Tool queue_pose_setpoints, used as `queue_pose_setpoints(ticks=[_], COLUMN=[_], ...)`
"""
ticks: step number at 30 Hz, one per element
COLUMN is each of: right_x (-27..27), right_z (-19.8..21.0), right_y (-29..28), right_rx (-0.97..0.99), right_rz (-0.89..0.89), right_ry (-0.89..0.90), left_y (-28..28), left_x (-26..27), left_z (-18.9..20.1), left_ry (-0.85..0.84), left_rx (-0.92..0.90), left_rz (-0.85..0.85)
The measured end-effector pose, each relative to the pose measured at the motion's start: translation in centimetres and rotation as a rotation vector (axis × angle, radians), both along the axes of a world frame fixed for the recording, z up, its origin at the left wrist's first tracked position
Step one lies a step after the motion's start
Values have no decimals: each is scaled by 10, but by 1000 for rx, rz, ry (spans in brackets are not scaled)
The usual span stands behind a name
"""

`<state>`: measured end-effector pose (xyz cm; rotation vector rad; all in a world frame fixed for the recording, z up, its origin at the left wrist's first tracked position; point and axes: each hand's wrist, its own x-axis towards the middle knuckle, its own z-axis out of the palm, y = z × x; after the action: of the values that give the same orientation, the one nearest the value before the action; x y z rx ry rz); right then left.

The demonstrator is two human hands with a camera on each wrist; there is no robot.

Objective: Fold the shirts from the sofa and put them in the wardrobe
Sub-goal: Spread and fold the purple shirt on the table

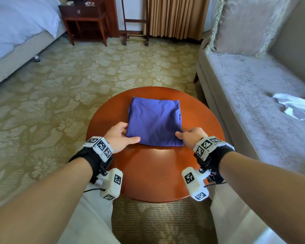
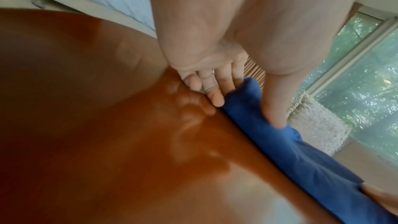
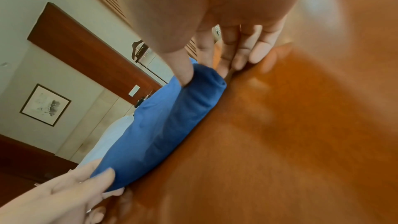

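Item: blue shirt, folded to a near-square packet, lying flat on the round wooden desk straight ahead of me, a little beyond centre. Its slightly longer run goes away from me; the near edge lies crosswise, facing me. My left hand is at the near left corner, thumb laid on top of the cloth, fingers tucked at and under the side edge, so it pinches that corner. My right hand mirrors it at the near right corner, thumb pressed on top and fingers slipped down along the edge against the desk. Both hands are equally close to the packet and touching it, one at each end of the near edge; neither has the advantage. Judgement: the packet looks ready to be lifted level by both corners and carried off; the far half hangs unsupported and may sag or unfold. Further stock: a white garment on the sofa, to my right. Wardrobe: I cannot place it with certainty.
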<state>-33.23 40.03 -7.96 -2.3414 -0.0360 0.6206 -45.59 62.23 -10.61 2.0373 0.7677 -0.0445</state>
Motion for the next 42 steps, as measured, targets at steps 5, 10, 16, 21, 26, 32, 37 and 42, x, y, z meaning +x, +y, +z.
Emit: queue_pose_setpoints(ticks=[5, 10, 16, 21, 26, 32, 37, 42], right_x=[-1, -2, -2, 3, 24, 37, 32, 24], right_z=[0, -1, 1, -5, -29, -52, -46, -21], right_y=[2, -1, 11, 33, 39, 29, 28, 15], right_rx=[-251, -343, -323, -383, -545, -507, -369, -267], right_rz=[-8, 44, 123, 583, 726, 714, 497, 14], right_ry=[-66, -93, -443, -557, -438, -426, -357, -266], left_y=[-2, -8, -25, -38, -21, -2, -11, -34], left_x=[-6, -15, 14, 45, 77, 89, 78, 42], left_z=[5, 13, 26, 25, 20, 0, 1, 9], left_ry=[68, 74, -49, 102, 375, 469, 368, 235], left_rx=[264, 359, 463, 608, 619, 596, 536, 461], left_rz=[17, 77, 87, -248, -436, -496, -376, 26])
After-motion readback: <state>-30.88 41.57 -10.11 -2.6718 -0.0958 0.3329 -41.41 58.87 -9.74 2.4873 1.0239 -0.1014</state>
